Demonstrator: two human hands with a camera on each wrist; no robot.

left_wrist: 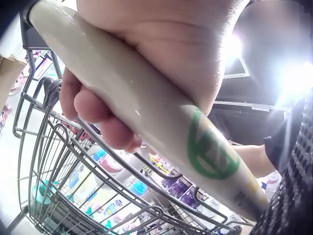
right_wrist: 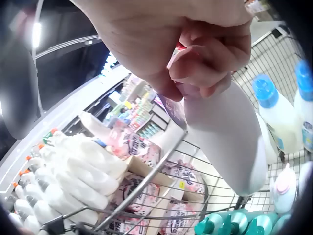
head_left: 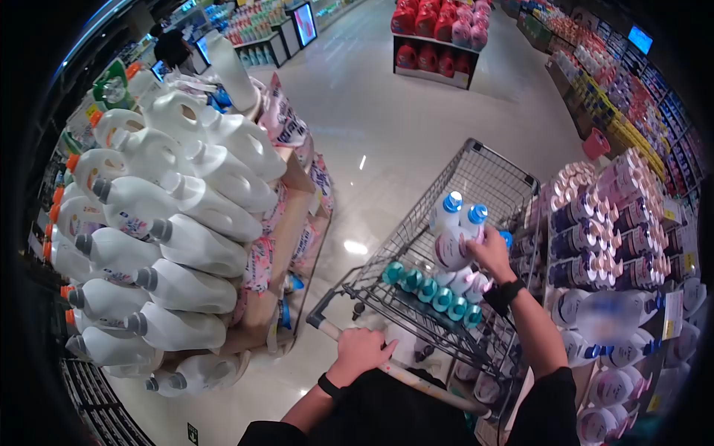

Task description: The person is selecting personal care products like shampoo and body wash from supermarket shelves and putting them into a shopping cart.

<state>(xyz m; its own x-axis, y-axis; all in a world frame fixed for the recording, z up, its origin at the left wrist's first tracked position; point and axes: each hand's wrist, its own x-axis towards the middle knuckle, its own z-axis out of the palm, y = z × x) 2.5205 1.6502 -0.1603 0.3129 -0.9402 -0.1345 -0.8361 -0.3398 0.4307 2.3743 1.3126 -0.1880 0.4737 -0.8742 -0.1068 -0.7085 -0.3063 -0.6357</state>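
On the left we see the left hand [head_left: 359,353] wrapped round the handle [head_left: 405,377], fingers curled under it. Further right, the right hand [head_left: 492,254] has its fingers bent close round the upper end of a white bottle [head_left: 450,249]. The bottle hangs below and just left of that hand, its long axis slanting down into the cart [head_left: 491,152], near the blue-capped bottles [head_left: 451,208]. The left hand is well apart from it.

Left hand [head_left: 361,351] low near the body, fingers [left_wrist: 98,115] wrapped in full grip, right arm stretched forward, right hand [head_left: 491,253] raised, fingers [right_wrist: 215,58] curled, pinching
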